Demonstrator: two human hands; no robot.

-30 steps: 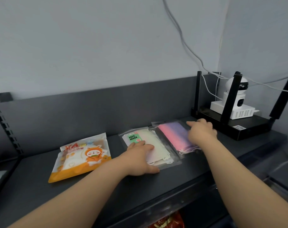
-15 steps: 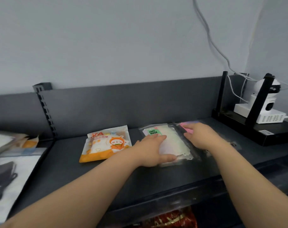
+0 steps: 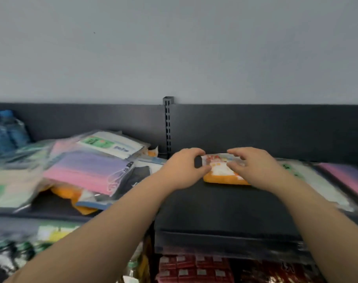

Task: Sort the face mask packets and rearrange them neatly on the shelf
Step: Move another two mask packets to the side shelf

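Below the forearms, nearest the viewer, a lower shelf holds rows of small red foil packets (image 3: 194, 270), blurred; left of them lie green and yellow packs too smeared to identify; above these runs the front lip of the dark grey metal shelf board (image 3: 225, 207), whose matt surface stretches from the lip up to the hands. On that board, between the two hands, the orange-and-white plastic face mask packet (image 3: 220, 170) printed with a cartoon figure lies flat, its orange edge towards the person; the left hand (image 3: 184, 168) pinches the packet's left edge between curled forefinger and thumb; the right hand (image 3: 253, 166) hooks its fingers over the far right edge with the thumb on the face, so both hands grip it. Just right of the right hand lies a clear packet of pale masks with a green label (image 3: 313, 182); past it, at the frame's edge, a clear packet of pink-to-purple masks (image 3: 345, 178). Left of the left hand, on the neighbouring board, packets overlap in a loose heap; a pink-and-lilac mask packet (image 3: 86, 170) lies on top; a white packet with a green label (image 3: 112, 144) sits behind it; blue packs (image 3: 4, 129) stand farthest left. Behind the hands a slotted dark metal upright (image 3: 168, 127) splits the dark grey back panel (image 3: 276, 129); above it rises a plain pale grey wall (image 3: 174, 48).
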